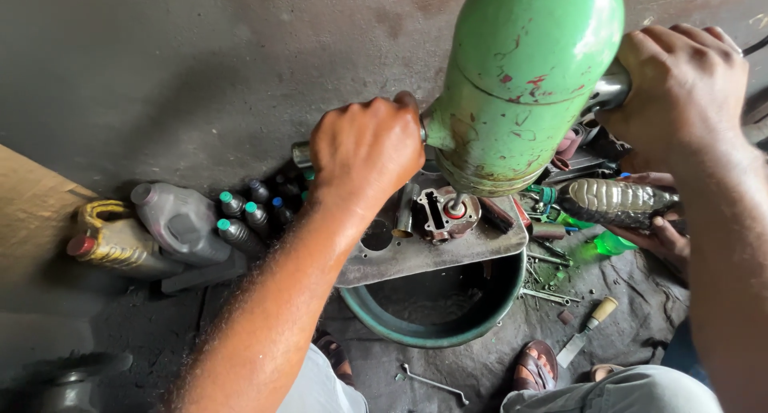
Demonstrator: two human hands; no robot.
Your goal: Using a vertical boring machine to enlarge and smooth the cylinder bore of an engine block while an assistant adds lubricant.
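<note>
While both hands grip the side handles of a heavy green drill (524, 81), its bit stands on a small metal engine part (448, 213) lying on a grey steel plate (424, 257) over a green basin (436, 325); the left hand (364, 149) has fingers wrapped tight round its handle; the right hand (680, 85) likewise; oil bottles (180, 221) stand left, by the wall.

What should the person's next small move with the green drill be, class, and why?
Probably keep pressing straight down, steadily. Both hands, left hand and right hand, grip the side handles of the green drill, and its bit already sits upright in the red-ringed bore of the metal part on the plate.
</note>
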